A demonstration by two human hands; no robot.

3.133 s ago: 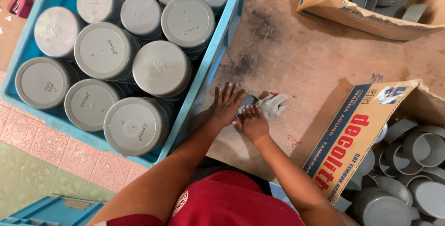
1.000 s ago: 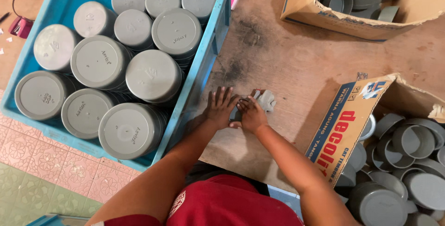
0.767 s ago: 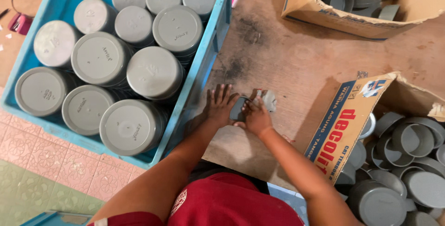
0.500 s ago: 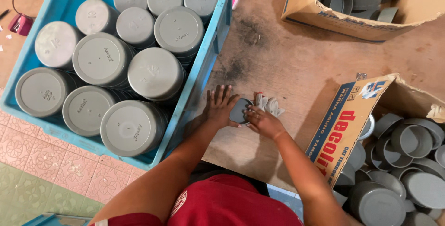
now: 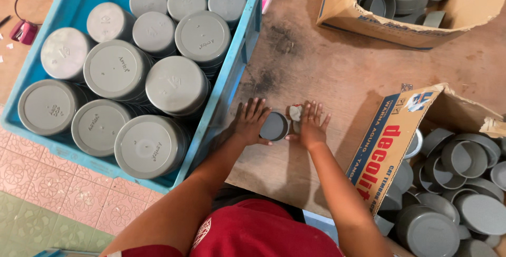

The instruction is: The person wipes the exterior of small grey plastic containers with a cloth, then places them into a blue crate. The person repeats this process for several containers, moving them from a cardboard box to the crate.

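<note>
On the wooden table point(image 5: 337, 72), both hands lie flat, fingers spread, left hand point(image 5: 252, 122) touching the grey cap point(image 5: 274, 126).

Open brown cardboard box point(image 5: 406, 22) at top right of the worktop point(image 5: 327, 72), second cardboard box point(image 5: 392, 146) at right with white, blue and red printed flap, both holding grey caps

Left of the hands, a blue plastic crate point(image 5: 242, 72) holds stacked grey caps point(image 5: 176, 85). Right and beyond them, two cardboard boxes point(image 5: 387, 146) point(image 5: 342, 9) hold more. A red tool point(image 5: 23, 30) lies far left.
</note>
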